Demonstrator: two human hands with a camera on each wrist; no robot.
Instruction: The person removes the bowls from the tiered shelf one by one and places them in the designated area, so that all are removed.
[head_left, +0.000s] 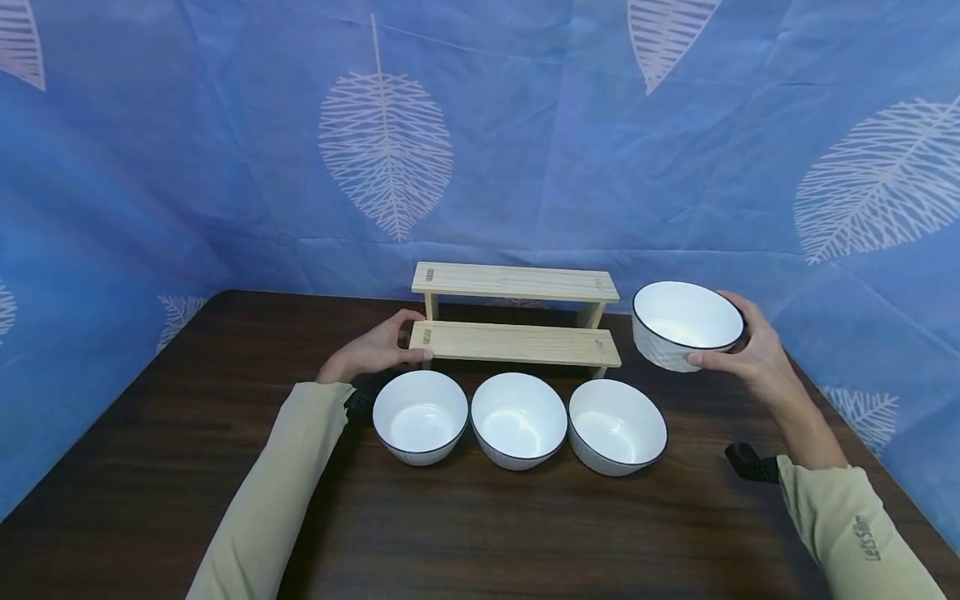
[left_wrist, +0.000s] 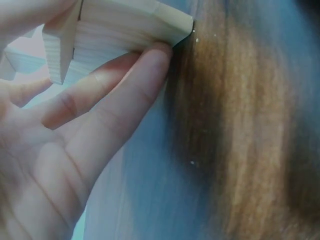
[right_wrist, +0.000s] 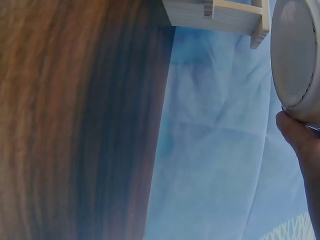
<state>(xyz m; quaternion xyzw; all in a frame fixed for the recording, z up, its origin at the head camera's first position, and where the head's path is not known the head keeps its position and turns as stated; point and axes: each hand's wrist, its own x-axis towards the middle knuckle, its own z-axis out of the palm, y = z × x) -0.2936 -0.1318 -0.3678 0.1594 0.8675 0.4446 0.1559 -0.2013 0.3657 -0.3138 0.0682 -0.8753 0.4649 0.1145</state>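
Note:
In the head view my left hand (head_left: 381, 343) grips the left end of a two-tier light wooden rack (head_left: 517, 343), thumb by the lower shelf. The left wrist view shows its fingers (left_wrist: 120, 102) against the wooden side (left_wrist: 117, 32). To the right of the rack, my right hand (head_left: 765, 354) holds a white bowl (head_left: 667, 354) with a dark rim, thumb on its near side. The right wrist view shows that bowl's underside (right_wrist: 296, 52), raised off the table. Three matching bowls, left (head_left: 420, 417), middle (head_left: 519, 421) and right (head_left: 617, 427), stand in a row before the rack.
Everything stands on a dark wooden table (head_left: 480, 533). A blue cloth with white leaf prints (head_left: 495, 150) hangs close behind the rack and along both sides. The bowls in the row sit rim to rim, near the rack's front.

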